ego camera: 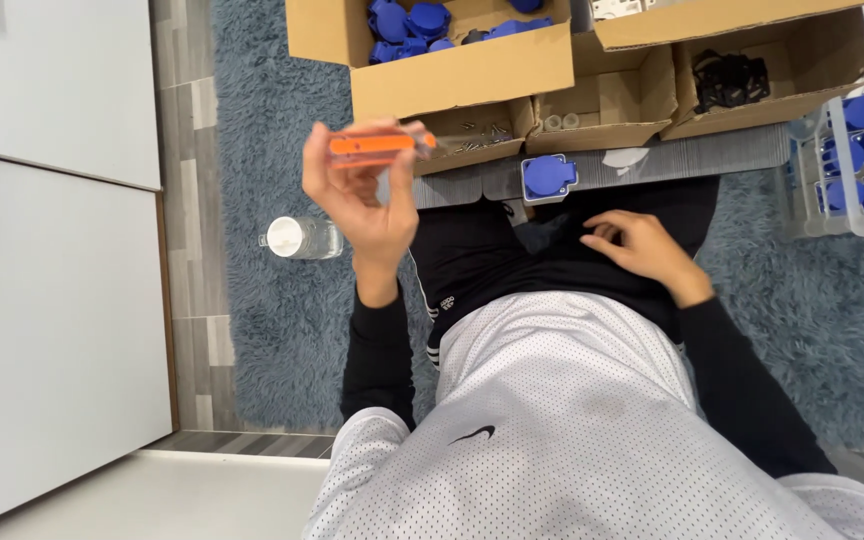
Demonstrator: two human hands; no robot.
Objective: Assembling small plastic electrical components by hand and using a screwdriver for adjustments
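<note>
My left hand (pixel 357 195) is raised in front of me, fingers and thumb clamped on an orange tool (pixel 377 147) that lies level across my fingertips, well above the blue rug (pixel 272 110). What kind of tool it is I cannot tell; it is blurred. My right hand (pixel 642 248) rests flat on my lap, on the black trousers (pixel 512 250), its grip loose and apart with nothing in it. Just ahead of that hand a blue socket (pixel 549 177) sits on the grey board (pixel 692 155) that lies across in front of my knees, with a small white piece (pixel 625 158) near it. Beyond the board stand open cardboard boxes: the big box (pixel 452 70) holds more blue sockets, the shallow box (pixel 477 128) right behind my left fingers holds small screws, and the far box (pixel 802 60) holds black parts. At my right a white rack (pixel 837 175) carries a row of blue sockets. A clear bottle (pixel 302 238) with a white cap lies on the rug to the left of my left wrist.
</note>
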